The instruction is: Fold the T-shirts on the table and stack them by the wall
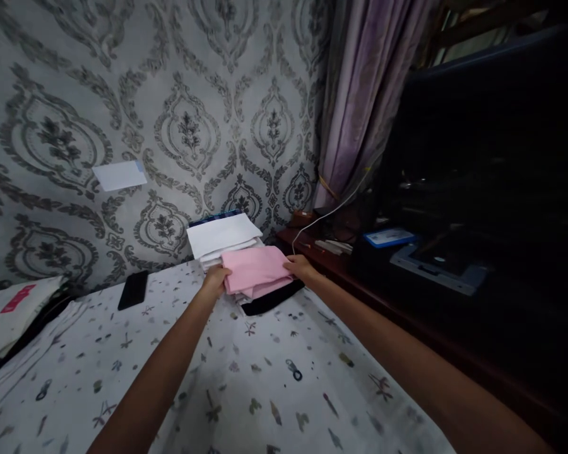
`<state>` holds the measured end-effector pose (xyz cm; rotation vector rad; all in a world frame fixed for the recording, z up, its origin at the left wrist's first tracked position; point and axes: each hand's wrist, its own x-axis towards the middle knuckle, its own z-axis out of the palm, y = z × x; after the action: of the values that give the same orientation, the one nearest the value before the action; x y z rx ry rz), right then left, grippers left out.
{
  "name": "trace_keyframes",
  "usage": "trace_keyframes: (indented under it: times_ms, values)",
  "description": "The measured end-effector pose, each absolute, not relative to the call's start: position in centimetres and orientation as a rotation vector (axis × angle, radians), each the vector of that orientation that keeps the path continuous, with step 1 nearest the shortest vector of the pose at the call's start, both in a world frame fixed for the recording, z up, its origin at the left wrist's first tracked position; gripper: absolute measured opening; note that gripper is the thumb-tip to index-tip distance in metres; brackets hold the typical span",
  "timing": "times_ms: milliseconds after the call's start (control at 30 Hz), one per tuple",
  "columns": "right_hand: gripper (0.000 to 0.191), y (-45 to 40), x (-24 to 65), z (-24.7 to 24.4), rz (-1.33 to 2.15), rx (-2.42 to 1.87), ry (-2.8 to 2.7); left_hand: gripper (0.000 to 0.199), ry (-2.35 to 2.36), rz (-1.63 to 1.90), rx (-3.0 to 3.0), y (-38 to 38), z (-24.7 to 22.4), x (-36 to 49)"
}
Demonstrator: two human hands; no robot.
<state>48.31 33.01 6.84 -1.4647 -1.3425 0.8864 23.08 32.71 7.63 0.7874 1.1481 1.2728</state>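
A folded pink cloth (255,268) lies at the far end of the bed, held at both sides. My left hand (216,279) grips its left edge, and my right hand (299,266) has its right edge between thumb and fingers. Beneath the pink cloth is a folded black cloth (272,299) with some white fabric beside it. Just behind, against the wall, rises a stack of folded white cloth (223,234) with a dark blue piece (215,218) at its back. Whether the pink cloth rests fully on the pile I cannot tell.
A black phone (133,290) lies on the patterned white sheet (246,378). At the left edge is a white bag (16,312) with a red label. To the right, a dark wooden cabinet (317,252) carries a white cable (334,208) and a blue-edged box (389,237).
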Motion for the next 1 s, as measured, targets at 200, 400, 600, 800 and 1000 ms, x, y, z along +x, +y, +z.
trace_keyframes:
  times_ms: [200,400,600,800,1000]
  values:
    - [0.026,34.3,48.9,5.7,0.805,-1.437,-1.398,0.041,1.101,1.356,0.799,33.0,5.7,22.4]
    - [0.039,35.1,48.7,6.0,0.647,-1.403,-1.464,0.039,1.102,1.406,0.791,33.0,5.3,22.9]
    - [0.044,35.2,48.8,5.9,0.5,-1.469,-1.517,0.048,1.11,1.448,0.805,33.3,6.1,23.1]
    - [0.047,33.5,47.9,7.4,0.356,-1.699,-1.582,0.029,1.224,1.311,0.842,33.2,6.3,23.1]
    - [0.048,31.9,41.2,9.0,-0.143,-1.637,-2.075,0.038,1.356,1.24,0.942,30.3,6.2,22.3]
